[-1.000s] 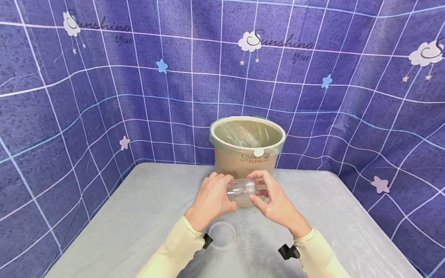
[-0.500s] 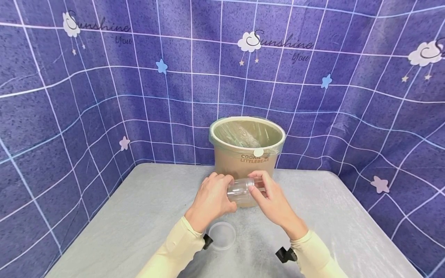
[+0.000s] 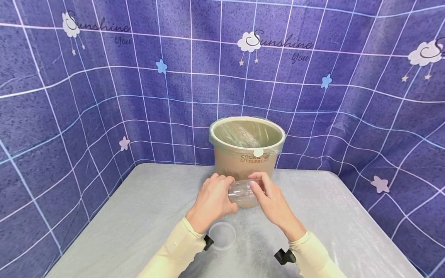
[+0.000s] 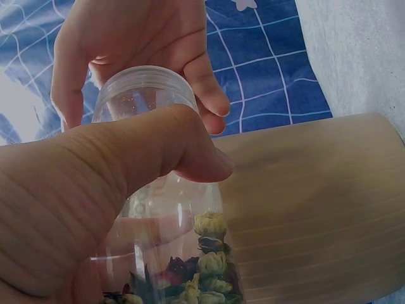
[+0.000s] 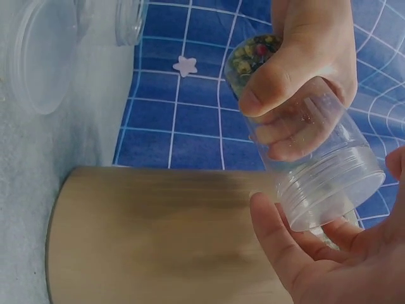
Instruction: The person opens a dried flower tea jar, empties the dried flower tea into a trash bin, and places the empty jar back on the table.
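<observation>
My left hand (image 3: 213, 197) grips a clear plastic jar (image 3: 240, 192) in front of the bin, well above the grey table. Dried flowers (image 4: 212, 263), yellowish buds with some dark red ones, lie toward the jar's closed end. Its threaded, lidless mouth points at my right hand (image 3: 272, 199). Cupped around that mouth, the right fingers (image 5: 278, 244) are spread and loosely bent, with fingertips right at the rim. In the head view the left hand hides the jar's closed end.
A beige bin (image 3: 245, 162) lined with a thin plastic bag stands behind the hands. One clear round lid (image 3: 222, 236) lies on the table (image 3: 156, 200) beside the left sleeve. Another clear threaded rim (image 5: 130, 22) shows near it in the right wrist view. Patterned blue cloth (image 3: 194, 88) surrounds the table.
My right hand has moved slightly left, closer over the jar's mouth, and its thumb has risen toward the forefinger. The left hand and jar have barely shifted.
</observation>
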`<state>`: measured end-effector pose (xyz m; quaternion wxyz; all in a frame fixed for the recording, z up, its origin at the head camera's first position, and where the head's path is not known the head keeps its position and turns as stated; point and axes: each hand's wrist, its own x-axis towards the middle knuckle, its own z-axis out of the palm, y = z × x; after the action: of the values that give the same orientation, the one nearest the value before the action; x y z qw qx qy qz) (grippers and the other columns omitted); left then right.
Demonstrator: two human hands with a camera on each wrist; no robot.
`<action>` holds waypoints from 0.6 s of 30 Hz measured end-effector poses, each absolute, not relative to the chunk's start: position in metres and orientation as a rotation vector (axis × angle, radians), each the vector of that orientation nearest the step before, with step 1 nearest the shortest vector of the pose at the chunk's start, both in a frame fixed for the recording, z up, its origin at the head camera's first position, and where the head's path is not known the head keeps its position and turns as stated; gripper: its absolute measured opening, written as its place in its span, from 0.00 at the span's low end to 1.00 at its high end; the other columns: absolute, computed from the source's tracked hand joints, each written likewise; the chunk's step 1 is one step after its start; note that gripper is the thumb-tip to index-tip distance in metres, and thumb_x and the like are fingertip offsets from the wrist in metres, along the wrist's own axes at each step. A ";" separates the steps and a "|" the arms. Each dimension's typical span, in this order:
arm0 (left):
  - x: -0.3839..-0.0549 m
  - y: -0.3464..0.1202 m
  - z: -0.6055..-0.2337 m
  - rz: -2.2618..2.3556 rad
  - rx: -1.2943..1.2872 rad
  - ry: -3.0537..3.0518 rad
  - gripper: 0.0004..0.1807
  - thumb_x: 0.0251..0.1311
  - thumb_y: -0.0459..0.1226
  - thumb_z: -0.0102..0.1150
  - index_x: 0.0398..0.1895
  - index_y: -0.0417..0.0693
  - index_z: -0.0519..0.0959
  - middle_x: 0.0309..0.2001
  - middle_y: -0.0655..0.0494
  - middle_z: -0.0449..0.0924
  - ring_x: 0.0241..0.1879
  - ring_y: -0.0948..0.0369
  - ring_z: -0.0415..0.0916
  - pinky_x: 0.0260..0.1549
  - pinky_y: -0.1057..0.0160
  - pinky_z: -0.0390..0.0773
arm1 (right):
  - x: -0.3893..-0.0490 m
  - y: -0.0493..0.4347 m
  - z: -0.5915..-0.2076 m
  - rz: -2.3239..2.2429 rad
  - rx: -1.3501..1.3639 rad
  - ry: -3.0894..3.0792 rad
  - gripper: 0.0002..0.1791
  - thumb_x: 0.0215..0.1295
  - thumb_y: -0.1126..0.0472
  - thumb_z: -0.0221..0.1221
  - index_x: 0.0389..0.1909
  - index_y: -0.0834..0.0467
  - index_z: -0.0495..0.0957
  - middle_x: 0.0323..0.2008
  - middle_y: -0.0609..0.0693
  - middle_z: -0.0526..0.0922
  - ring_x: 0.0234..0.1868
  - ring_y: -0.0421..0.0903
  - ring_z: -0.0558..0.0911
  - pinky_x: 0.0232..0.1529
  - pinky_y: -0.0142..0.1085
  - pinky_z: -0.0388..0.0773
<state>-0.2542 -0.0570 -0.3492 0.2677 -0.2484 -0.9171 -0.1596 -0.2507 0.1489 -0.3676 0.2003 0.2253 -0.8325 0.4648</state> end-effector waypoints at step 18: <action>-0.254 -0.057 -0.349 -0.431 -0.677 -2.450 0.24 0.27 0.41 0.78 0.35 0.50 0.82 0.26 0.63 0.76 0.31 0.59 0.70 0.33 0.59 0.72 | -0.250 0.145 -0.370 1.381 0.493 -2.419 0.14 0.81 0.44 0.48 0.51 0.48 0.75 0.28 0.46 0.82 0.21 0.46 0.82 0.26 0.36 0.78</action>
<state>-0.2537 -0.0569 -0.3494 0.2781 -0.2524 -0.9128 -0.1604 -0.2504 0.1449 -0.3698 0.1559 0.1720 -0.8446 0.4824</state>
